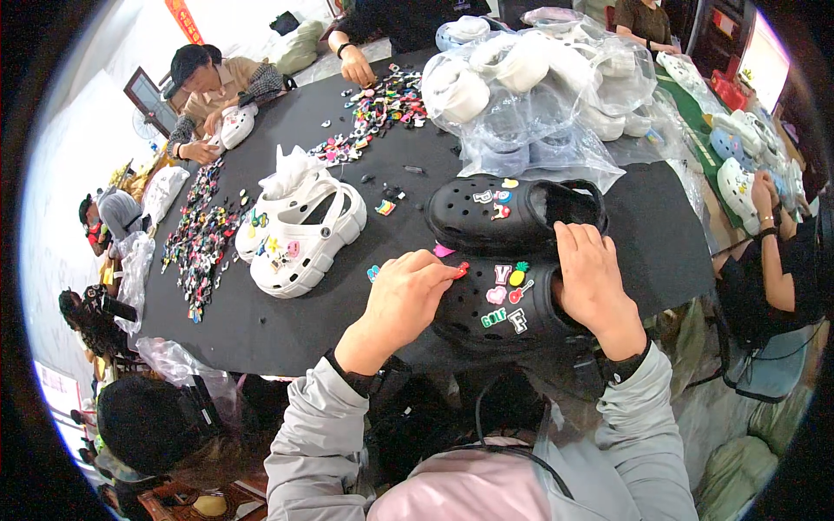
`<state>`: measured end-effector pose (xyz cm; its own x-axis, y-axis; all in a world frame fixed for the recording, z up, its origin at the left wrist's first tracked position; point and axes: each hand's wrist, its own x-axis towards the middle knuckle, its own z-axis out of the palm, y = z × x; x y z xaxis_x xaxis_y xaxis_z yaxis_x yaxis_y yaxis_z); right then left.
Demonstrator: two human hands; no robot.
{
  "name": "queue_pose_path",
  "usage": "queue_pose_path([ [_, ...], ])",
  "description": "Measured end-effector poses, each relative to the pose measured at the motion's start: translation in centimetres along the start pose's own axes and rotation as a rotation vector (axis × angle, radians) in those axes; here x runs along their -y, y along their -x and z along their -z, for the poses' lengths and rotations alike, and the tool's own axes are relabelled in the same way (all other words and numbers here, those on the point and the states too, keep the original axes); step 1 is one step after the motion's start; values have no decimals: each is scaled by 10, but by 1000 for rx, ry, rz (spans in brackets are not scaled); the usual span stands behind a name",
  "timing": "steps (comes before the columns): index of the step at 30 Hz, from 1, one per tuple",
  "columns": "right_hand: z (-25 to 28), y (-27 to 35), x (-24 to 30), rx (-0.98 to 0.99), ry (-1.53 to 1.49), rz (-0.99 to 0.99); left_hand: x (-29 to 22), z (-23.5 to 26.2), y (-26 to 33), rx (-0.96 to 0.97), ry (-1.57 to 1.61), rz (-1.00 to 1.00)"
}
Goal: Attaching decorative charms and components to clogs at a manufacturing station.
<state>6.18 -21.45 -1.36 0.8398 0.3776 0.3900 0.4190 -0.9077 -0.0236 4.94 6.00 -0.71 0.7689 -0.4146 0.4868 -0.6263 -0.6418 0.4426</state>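
A black clog [465, 302] lies in front of me, with letter charms, a pineapple, a pink flower and a red guitar-like charm on its upper. My left hand [398, 297] pinches a small red charm [460, 270] at the clog's toe; whether it touches a hole I cannot tell. My right hand [595, 282] grips the clog at its foot opening, thumb side inside. Just beyond lies a second black clog [447, 217] with several charms. A pink charm [444, 250] sits beside its toe, and a blue charm [373, 273] is next to my left hand.
White clogs [328, 253] with charms stand to the left. Heaps of loose charms [198, 239] cover the left and far table [287, 343]. Plastic-wrapped clogs [512, 95] are piled at the back right. Co-workers sit around; one at far left handles a white clog [236, 128].
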Motion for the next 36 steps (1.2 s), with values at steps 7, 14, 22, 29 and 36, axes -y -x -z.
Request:
queue_pose_path([
  [7,1,1,1,18,-13,-16,-9,2,-8,115,-248,-62],
  [14,2,0,3,9,7,0,-30,-9,-7,163,-713,-174],
  [22,4,1,3,14,-34,-2,-34,8,5,328,-634,-131],
  [29,11,0,5,66,12,3,-42,5,-3,483,-656,-81],
  [36,12,-2,4,71,41,15,-35,-4,-12,566,-597,-70],
])
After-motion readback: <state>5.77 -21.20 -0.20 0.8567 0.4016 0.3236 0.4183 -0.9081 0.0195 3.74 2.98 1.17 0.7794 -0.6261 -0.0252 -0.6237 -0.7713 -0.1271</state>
